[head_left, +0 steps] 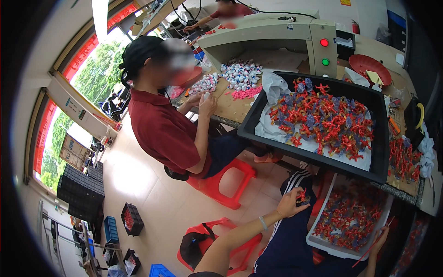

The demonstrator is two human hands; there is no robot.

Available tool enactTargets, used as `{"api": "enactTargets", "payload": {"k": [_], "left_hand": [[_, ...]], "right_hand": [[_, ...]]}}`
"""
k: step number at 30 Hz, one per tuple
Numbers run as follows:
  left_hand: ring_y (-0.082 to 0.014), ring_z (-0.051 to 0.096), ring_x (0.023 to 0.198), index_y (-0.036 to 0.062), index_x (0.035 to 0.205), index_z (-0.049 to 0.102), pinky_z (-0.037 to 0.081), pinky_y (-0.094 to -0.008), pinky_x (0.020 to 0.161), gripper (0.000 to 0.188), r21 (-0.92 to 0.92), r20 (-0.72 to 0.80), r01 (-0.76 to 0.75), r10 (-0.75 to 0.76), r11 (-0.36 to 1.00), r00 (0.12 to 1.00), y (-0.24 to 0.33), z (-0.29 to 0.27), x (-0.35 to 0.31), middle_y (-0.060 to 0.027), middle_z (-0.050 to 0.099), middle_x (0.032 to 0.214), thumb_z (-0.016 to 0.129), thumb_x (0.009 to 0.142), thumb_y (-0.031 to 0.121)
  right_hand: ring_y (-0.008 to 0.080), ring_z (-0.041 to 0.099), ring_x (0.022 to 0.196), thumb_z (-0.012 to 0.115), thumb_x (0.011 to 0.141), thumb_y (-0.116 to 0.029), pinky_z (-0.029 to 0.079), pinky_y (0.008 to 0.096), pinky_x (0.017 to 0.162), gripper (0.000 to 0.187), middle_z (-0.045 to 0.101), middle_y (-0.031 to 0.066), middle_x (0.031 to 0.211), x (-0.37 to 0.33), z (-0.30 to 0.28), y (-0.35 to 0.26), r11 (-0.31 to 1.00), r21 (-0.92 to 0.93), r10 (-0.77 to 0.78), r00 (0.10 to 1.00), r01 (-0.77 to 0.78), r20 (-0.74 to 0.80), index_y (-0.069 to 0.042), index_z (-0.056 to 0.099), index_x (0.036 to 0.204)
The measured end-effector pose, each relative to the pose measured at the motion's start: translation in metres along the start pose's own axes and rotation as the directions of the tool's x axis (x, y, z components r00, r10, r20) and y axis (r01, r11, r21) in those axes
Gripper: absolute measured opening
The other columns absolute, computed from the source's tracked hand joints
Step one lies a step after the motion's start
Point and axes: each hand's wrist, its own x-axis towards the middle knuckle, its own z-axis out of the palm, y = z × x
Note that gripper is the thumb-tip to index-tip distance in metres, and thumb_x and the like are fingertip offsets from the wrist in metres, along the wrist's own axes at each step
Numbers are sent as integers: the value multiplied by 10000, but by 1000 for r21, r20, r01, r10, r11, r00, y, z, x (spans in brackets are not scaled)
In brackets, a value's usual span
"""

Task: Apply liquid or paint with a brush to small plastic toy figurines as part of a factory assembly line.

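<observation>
My left hand (291,203) is closed on a small plastic figure (302,197), red with dark bluish and yellowish parts, above my leg in dark trousers with white stripes. At the lower right, my right hand (380,239) grips a thin red stick (364,256), slim like a brush handle; its exact kind is too small to tell. Between the hands sits a white bin (317,240) full of similar figures. Above it, a black tray (314,162) lined with white sheet holds a heap (323,117) of red, purple and yellow figures.
A co-worker (161,124) in a dark red shirt sits on a red stool (221,184) at left. Beige equipment (258,32) with red and green lights stands behind the tray. More figures (401,157) lie on the right table. A red stool with a black cap (196,247) is beside me.
</observation>
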Motion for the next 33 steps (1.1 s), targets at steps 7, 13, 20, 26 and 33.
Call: {"api": "enactTargets", "payload": {"k": [7, 13, 20, 26, 33], "left_hand": [[-338, 637, 869, -15, 1193, 383, 523, -374, 768, 669, 24, 1, -20, 20, 1000, 1000, 7, 7, 5, -203, 570, 1066, 766, 774, 340], [-369, 624, 906, 18, 1184, 403, 502, -415, 780, 676, 33, -30, 17, -16, 999, 999, 7, -4, -7, -177, 608, 979, 792, 731, 336], [-376, 584, 827, 63, 1201, 371, 457, -426, 747, 695, 43, -4, 3, -3, 999, 1000, 4, -1, -9, -196, 568, 852, 784, 711, 333], [-368, 581, 804, 58, 1207, 363, 455, -421, 741, 706, 16, -43, 23, -22, 1000, 999, 5, 0, -6, -189, 565, 835, 783, 705, 323], [-368, 602, 851, 54, 1215, 369, 468, -425, 758, 677, 18, -38, -50, 50, 999, 998, 16, 11, 4, -188, 587, 872, 769, 737, 318]], "right_hand": [[244, 440, 1113, 448, 901, 28, 264, 287, 988, 149, 428, 134, 1019, 14, -12, 7, 1000, 13, 9, 997, -10, 79, -11, 392, 1034], [213, 467, 1036, 416, 950, -26, 327, 287, 963, 91, 459, 103, 1082, 26, 9, 93, 678, 523, 532, 836, -516, 134, -13, 420, 1041], [224, 496, 892, 344, 989, -361, 444, 361, 785, 429, 536, 134, 1029, 9, 3, 37, 958, 225, 167, 984, -178, 70, -7, 533, 1140], [220, 496, 851, 342, 990, -335, 442, 355, 748, 405, 546, 116, 969, 27, -6, 41, 964, 188, 173, 980, -189, 99, -5, 546, 1108], [251, 505, 928, 380, 989, -356, 429, 383, 830, 427, 554, 141, 1045, 7, -26, 37, 994, 104, 38, 997, -45, 65, -6, 538, 1176]]}}
